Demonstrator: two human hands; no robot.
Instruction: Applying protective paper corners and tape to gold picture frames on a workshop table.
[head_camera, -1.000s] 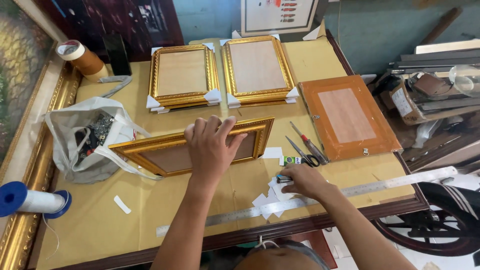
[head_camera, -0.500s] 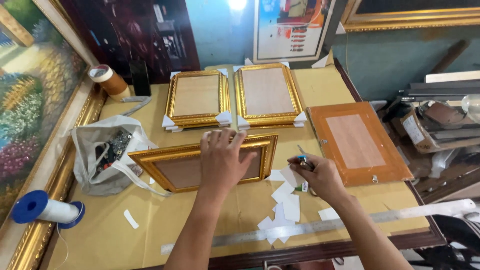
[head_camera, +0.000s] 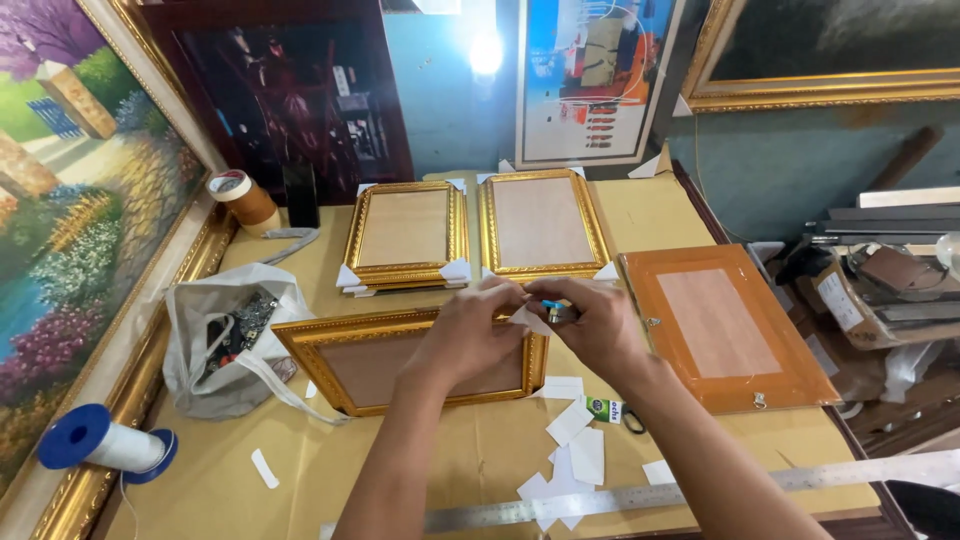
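Both hands have met over the gold frame (head_camera: 400, 365), left hand (head_camera: 470, 335) and right hand (head_camera: 595, 325) pinching a paper corner (head_camera: 527, 318).

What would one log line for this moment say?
left hand: on gold frame corner, pinching white paper piece | right hand: holding small blue-tipped tool | paper scraps, steel ruler nearby

A picture-framing workshop: gilded frames (head_camera: 405, 232), paintings (head_camera: 70, 190), steel ruler (head_camera: 640, 497).

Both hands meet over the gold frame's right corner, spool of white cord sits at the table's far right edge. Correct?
Not quite. The head view shows the spool of white cord at the table's left edge. The left hand and right hand do meet over the gold frame at its right corner.
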